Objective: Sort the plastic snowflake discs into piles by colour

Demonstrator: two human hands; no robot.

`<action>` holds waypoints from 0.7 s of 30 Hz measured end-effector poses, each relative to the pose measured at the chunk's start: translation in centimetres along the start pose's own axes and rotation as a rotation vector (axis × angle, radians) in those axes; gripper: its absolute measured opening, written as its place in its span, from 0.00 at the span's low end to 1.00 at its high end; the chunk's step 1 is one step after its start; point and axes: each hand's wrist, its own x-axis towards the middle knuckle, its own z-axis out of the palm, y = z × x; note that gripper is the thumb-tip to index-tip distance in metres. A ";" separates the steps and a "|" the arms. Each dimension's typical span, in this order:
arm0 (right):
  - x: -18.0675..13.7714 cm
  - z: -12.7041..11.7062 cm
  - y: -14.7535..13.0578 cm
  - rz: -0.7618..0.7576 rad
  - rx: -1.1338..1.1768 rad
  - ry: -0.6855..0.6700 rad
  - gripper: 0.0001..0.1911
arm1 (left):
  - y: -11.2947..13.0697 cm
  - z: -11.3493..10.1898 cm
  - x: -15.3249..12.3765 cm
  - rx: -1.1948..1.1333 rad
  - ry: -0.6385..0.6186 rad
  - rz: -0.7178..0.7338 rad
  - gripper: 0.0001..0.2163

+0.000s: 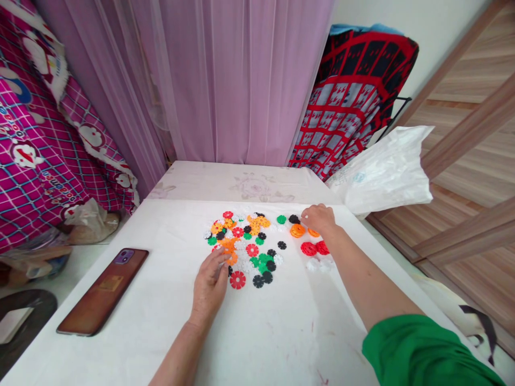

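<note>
A loose spread of notched plastic discs in red, orange, green, black and white lies mid-table, with a red disc [237,280] at its near edge. My left hand [210,281] rests at the spread's left side, fingers apart and curved over an orange disc [232,258]. To the right, discs lie in small piles by colour: green discs [281,219], black discs [294,219], orange discs [297,230], red discs [309,249] and white discs [317,265]. My right hand [319,217] is beside the black pile, fingers bent together; what they hold is hidden.
A phone [103,292] lies face down on the left of the white-covered table [257,343]. A white plastic bag [382,171] stands at the back right edge. Behind hangs a purple curtain [241,80]; wooden doors [475,134] are at the right.
</note>
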 end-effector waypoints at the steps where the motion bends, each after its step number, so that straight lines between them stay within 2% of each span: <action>1: 0.2 -0.1 0.0 -0.005 -0.006 -0.021 0.15 | 0.0 0.0 0.0 -0.002 -0.001 -0.005 0.10; 6: 1.3 0.3 -0.1 -0.020 0.005 -0.110 0.16 | 0.0 0.0 -0.1 -0.001 -0.007 -0.035 0.10; 11: 1.6 0.8 0.1 -0.031 0.026 -0.154 0.13 | 0.2 -0.1 -0.1 0.000 -0.014 -0.044 0.10; 21: 2.9 0.5 3.3 -0.047 0.143 -0.097 0.12 | 0.1 -0.3 -0.2 -0.005 -0.035 -0.028 0.10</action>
